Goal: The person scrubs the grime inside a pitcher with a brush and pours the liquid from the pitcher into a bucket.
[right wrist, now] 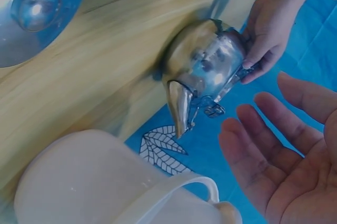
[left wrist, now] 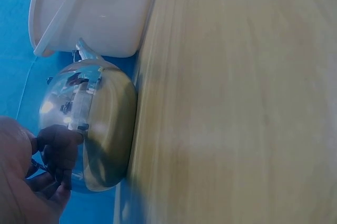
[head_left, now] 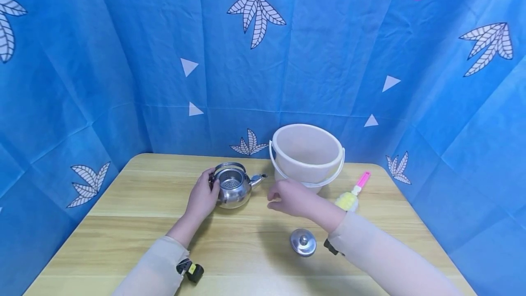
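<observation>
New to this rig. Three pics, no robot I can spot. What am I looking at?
No robot: these are a person's bare hands. The wide picture comes from a head-worn camera looking forward and down; the two close ones come from a camera on each wrist, so they look tilted.

On the wooden table are a shiny metal teapot, its top open, a loose lid, a white bucket and a pink-handled brush. Blue patterned cloth hangs around.

The left hand grips the teapot on the side away from its spout. The right hand holds nothing.
</observation>
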A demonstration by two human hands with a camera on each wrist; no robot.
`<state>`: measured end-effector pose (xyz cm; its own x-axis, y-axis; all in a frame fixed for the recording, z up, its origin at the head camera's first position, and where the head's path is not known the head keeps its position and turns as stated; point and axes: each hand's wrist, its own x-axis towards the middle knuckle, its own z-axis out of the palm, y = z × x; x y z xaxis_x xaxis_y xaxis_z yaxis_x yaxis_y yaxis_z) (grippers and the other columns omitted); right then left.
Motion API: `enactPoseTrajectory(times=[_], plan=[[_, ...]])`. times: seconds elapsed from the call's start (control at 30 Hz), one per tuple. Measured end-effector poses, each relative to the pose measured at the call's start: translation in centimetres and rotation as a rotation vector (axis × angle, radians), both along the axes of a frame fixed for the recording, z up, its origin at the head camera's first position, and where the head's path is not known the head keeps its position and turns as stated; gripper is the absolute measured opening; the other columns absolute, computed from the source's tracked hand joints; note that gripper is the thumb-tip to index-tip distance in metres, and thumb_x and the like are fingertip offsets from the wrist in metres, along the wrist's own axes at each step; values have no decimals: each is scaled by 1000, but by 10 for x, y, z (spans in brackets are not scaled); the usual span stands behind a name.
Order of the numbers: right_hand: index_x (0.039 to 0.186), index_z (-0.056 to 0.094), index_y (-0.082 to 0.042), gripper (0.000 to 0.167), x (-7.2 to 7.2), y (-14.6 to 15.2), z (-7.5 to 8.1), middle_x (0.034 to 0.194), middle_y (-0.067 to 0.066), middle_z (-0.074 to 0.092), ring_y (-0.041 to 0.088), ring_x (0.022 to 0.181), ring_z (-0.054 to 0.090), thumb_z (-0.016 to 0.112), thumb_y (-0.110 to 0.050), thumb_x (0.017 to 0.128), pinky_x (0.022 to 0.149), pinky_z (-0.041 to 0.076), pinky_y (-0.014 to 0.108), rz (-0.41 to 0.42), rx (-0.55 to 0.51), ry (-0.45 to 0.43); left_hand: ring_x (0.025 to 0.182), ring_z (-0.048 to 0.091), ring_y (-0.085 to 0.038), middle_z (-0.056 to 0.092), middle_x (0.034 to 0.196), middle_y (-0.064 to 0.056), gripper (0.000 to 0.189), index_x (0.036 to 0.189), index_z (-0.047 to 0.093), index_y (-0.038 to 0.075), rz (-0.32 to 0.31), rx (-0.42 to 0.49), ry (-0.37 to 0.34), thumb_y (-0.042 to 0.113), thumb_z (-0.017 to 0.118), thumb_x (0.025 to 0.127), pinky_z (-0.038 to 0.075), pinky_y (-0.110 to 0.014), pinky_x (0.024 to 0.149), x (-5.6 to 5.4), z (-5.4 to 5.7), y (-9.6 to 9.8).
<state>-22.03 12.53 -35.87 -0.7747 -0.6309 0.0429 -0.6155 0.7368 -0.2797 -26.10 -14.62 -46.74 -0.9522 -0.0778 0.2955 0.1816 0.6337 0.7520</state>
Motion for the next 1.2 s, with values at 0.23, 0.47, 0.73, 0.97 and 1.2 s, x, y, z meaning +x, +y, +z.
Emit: enactPoseTrajectory(times=[0.23,0.47,0.73,0.97,1.2], plan=[[95,74,-9,13,-2,-8,5,90,0,73,17,89,69,77,-19,88,84,57,32,14,-42,29,133,46,-45,47,144,-29,50,147,39,-3,3,0,-9,17,51,103,37,-56,112,0,1,1],[95,75,-12,7,-7,-15,7,91,-2,74,13,89,69,76,-16,89,84,57,29,19,-76,59,130,49,-45,48,143,-29,49,147,39,-3,5,0,-3,17,51,103,39,-55,110,1,2,2],[97,76,-10,10,-12,-22,8,95,0,75,15,91,69,76,-13,88,85,57,30,12,-108,48,131,48,-45,47,144,-29,50,147,39,-3,6,-1,-13,17,51,103,39,-56,111,2,4,3],[100,75,-9,11,-18,-27,6,100,2,75,18,96,70,74,-12,89,89,56,31,48,-116,84,131,48,-45,48,143,-29,49,147,39,-3,12,5,-6,16,51,103,38,-56,111,2,4,3],[100,75,-6,11,-22,-32,4,100,3,74,19,97,69,73,-9,90,90,56,32,63,-132,119,131,49,-44,48,143,-29,49,147,40,-3,15,1,-4,16,51,103,39,-56,110,2,3,3]])
